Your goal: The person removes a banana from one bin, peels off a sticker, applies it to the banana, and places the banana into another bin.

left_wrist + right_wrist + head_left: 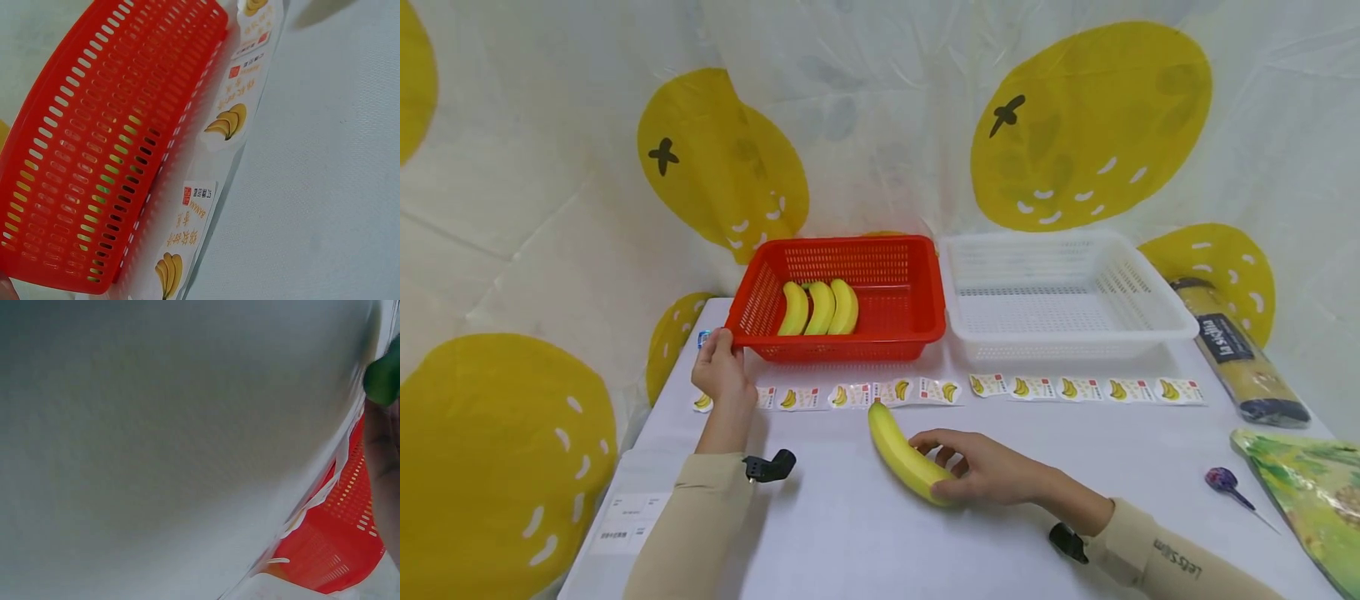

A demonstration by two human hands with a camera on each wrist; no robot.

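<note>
On the white table in the head view, our right hand curls its fingers around the lower end of a yellow banana, and the banana lies flat on the table in front of the red basket. Our left hand holds the near left corner of that basket. Three more bananas lie side by side inside it. Next to it sits a white basket with nothing in it that we can see. A row of banana stickers runs along the table in front of both baskets. We think the banana could slip, because we only hold one end. The red basket could also slide if our left hand pushes it. Behind the table hangs a white sheet with big yellow spots. A rolled pack and a purple lollipop lie far to the right.

From the left wrist, we see the red basket's holey wall up close, with the sticker strip just beside it on the table. The fingers do not show here.

From the right wrist, we see mostly blurry white table and a bit of red basket. We cannot tell the grip from this view.
</note>
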